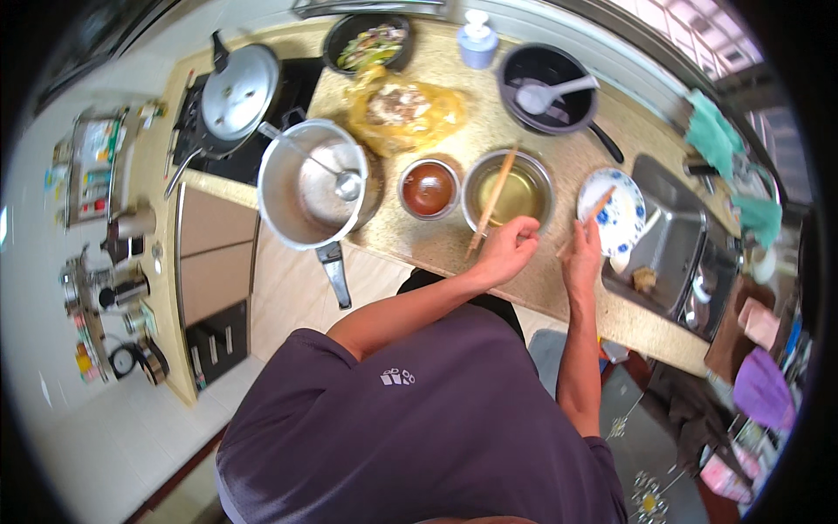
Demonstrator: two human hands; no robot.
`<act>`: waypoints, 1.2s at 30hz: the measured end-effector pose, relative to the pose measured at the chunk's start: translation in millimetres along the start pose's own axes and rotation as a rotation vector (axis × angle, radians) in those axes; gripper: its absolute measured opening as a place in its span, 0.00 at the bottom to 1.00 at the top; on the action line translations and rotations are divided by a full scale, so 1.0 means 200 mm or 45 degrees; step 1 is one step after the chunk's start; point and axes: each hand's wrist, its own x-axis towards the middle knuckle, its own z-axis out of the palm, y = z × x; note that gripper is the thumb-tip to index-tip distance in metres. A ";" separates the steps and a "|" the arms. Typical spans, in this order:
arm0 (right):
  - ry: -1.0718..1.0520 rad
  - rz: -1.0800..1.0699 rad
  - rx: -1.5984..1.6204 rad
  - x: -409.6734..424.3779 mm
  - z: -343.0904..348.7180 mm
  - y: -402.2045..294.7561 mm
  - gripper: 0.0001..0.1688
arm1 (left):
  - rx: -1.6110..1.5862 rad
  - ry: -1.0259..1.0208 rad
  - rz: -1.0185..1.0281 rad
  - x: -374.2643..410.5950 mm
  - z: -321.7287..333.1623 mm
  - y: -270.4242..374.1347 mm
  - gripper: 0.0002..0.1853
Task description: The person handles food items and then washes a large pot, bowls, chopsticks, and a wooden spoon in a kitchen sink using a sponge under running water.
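Note:
My left hand (507, 252) hovers by the near rim of a metal bowl of yellowish liquid (520, 196), its fingers curled; whether it grips anything cannot be told. Wooden chopsticks (495, 196) lie across that bowl, just left of the hand. My right hand (581, 252) is at the left edge of a white plate with blue flowers (627, 216), and a thin orange-brown stick-like piece (601, 204) extends from its fingertips over the plate. Left of the yellowish liquid stands a smaller metal bowl of reddish-brown liquid (429, 188).
A large metal pot (278, 209) with a ladle (347, 186) stands left. Behind are a yellow plastic bag (448, 111), a black bowl of food (334, 52) and a dark pan (510, 105). A pressure cooker (239, 92) sits on the stove; the sink (668, 262) is right.

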 end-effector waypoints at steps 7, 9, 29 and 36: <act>-0.005 -0.072 0.092 0.11 -0.05 -0.32 0.24 | -0.096 0.390 0.175 -0.31 -0.54 0.05 0.14; 0.028 -0.117 0.139 0.13 -0.04 -0.45 0.19 | 0.062 0.704 0.173 -0.47 -0.73 0.07 0.12; -0.145 -0.071 0.516 0.15 0.05 -0.62 0.12 | -0.896 0.692 -0.375 -0.71 -1.23 -0.31 0.16; -0.125 0.006 0.513 0.09 -0.01 -0.58 0.10 | -0.779 0.878 -0.433 -0.69 -1.18 -0.34 0.16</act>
